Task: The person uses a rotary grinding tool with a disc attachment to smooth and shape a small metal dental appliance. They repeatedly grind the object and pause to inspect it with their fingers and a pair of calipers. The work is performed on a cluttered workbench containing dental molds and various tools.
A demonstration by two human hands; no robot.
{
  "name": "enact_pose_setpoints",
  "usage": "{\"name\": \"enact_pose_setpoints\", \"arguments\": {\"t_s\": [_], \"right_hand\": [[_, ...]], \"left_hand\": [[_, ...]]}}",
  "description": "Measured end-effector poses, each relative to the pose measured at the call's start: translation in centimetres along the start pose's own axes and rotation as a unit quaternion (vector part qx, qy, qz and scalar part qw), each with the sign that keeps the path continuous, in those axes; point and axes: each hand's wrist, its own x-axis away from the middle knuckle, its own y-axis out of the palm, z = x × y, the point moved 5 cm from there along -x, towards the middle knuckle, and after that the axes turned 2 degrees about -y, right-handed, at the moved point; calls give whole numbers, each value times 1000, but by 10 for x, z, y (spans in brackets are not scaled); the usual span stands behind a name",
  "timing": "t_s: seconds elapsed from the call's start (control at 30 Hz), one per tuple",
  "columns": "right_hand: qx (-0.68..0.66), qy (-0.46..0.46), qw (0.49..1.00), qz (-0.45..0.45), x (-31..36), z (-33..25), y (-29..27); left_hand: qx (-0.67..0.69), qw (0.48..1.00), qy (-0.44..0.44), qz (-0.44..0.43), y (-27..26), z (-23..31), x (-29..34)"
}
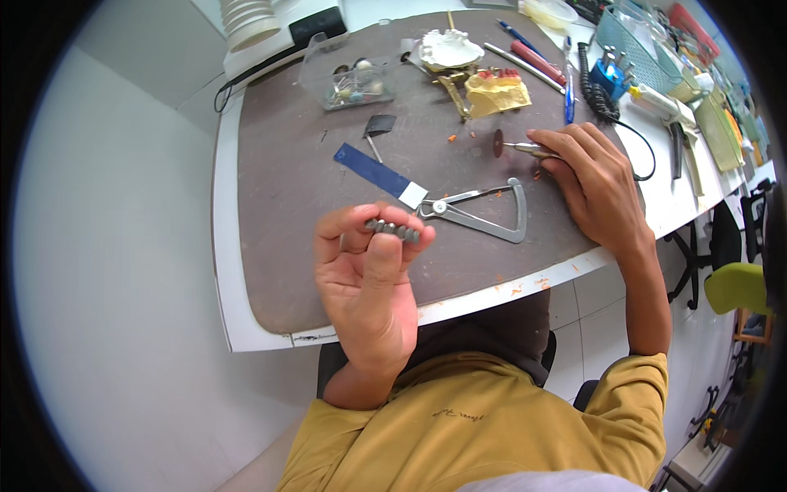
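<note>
Raised above the near part of the desk, my left hand (pixel 373 283) pinches a grey metal dental bridge (pixel 393 230), a short row of tooth-shaped crowns, between thumb and fingers. My right hand (pixel 597 184) is closed around a slim metal rotary handpiece (pixel 529 148) and rests at the mat's right side. A brown cutting disc (pixel 498 143) sits on the handpiece's tip, pointing left and apart from the bridge. Just beyond my left fingers lies a metal caliper (pixel 475 220) with a curved scale. Its pivot end is beside the white end of a dark blue strip (pixel 370 170).
Farther back stand a yellow dental model (pixel 498 98) with red teeth, a white plaster model (pixel 449 49) and a clear box (pixel 354 98) of small parts. Pens, a blue bur holder (pixel 608 80), a coiled cord (pixel 597 98) and baskets line the right. Orange shavings dot the desk's front edge.
</note>
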Motion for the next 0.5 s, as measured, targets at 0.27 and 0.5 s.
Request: {"name": "enact_pose_setpoints", "arguments": {"t_s": [0.27,0.5], "right_hand": [[-17,16,1000,8,2,2,2],[-3,19,1000,6,1,0,2]], "left_hand": [[6,1000,-20,-14,1,-1,0],[38,998,-43,-11,1,-1,-1]]}}
